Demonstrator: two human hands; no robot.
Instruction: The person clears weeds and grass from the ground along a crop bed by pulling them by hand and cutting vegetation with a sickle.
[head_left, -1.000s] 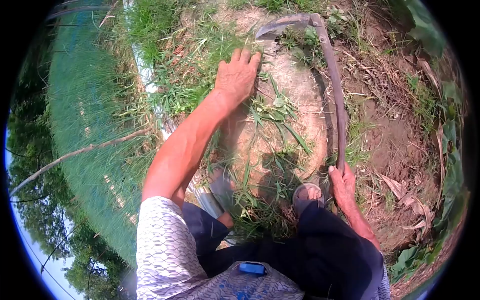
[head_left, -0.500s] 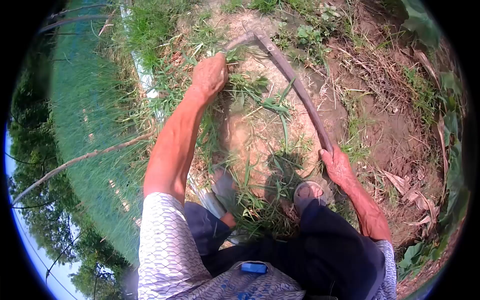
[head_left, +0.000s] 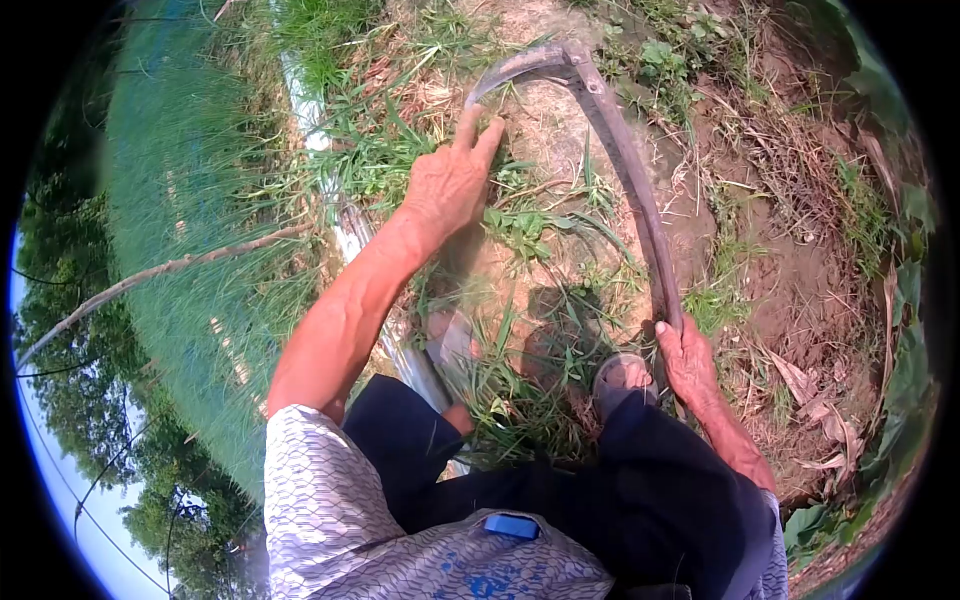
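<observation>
My right hand is wrapped round the lower end of the long wooden handle of a sickle. The sickle's curved metal blade lies low over the ground at the far end, its tip bent toward my left hand. Just below that tip, my left hand reaches out over the weeds with its thumb and forefinger stretched apart, and I see nothing held in it. Under and beside it grow green weeds. Cut or loose-looking grass lies between my feet.
A pale pipe or plastic strip runs along the ground on the left, beside green netting. A thin bent stick crosses in front of the netting. Bare soil with dry stalks and leaves lies on the right, bordered by large green leaves.
My left hand has gone from closed at the grass near the blade to fingers apart, and sits slightly lower and further right. The sickle has shifted a little to the right.
</observation>
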